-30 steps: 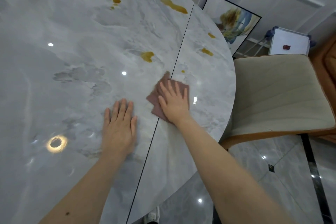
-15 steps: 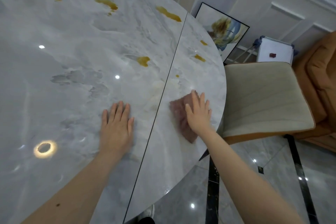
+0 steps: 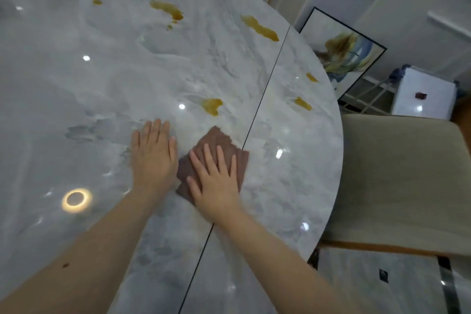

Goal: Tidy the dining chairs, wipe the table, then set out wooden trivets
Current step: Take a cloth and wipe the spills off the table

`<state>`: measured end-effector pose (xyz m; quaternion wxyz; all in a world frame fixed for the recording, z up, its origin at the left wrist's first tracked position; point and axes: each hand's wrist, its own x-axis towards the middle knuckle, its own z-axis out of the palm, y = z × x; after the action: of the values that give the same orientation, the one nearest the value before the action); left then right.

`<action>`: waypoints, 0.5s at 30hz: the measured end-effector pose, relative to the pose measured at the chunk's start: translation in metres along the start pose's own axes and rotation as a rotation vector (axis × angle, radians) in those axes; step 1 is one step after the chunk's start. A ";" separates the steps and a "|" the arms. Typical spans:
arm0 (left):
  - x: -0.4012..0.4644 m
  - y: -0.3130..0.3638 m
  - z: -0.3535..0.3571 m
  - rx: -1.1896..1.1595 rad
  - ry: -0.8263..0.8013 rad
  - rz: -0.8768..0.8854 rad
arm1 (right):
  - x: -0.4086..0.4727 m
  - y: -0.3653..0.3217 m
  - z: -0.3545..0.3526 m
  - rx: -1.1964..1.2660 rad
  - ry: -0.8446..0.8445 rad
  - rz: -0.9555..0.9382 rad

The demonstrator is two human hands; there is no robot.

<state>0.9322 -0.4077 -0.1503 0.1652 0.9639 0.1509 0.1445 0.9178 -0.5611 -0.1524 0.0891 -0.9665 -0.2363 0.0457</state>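
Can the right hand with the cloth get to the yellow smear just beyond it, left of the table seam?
Probably yes. The right hand lies flat on the brown cloth, and the nearest yellow smear sits just past the cloth's far corner on bare marble table. Nothing lies between; the left hand rests off to the side.

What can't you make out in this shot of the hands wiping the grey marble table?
- Head view: the middle of the folded brown cloth is covered by the right hand.
- The grey marble table runs off the left and top edges.
- The small dark red object on the white box is too small to identify.
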 end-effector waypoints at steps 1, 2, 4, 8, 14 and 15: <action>0.001 0.000 0.002 0.002 -0.005 0.008 | -0.015 0.000 0.002 -0.017 -0.015 -0.079; 0.002 0.001 0.004 0.000 -0.011 0.014 | -0.025 0.010 0.001 -0.023 -0.021 -0.105; 0.007 -0.001 0.008 -0.006 -0.034 0.000 | -0.020 0.048 -0.008 -0.017 0.000 -0.021; 0.024 -0.016 0.015 0.010 -0.056 -0.077 | 0.058 0.110 -0.026 -0.053 -0.019 0.259; 0.025 -0.018 0.019 0.055 -0.019 -0.070 | 0.176 0.090 -0.026 -0.031 -0.017 0.155; 0.025 -0.019 0.019 0.059 -0.015 -0.069 | 0.188 0.079 -0.025 -0.032 -0.019 0.081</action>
<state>0.9565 -0.3878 -0.1687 0.1427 0.9636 0.1871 0.1271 1.1222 -0.5463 -0.1515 0.0696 -0.9761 -0.1983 0.0545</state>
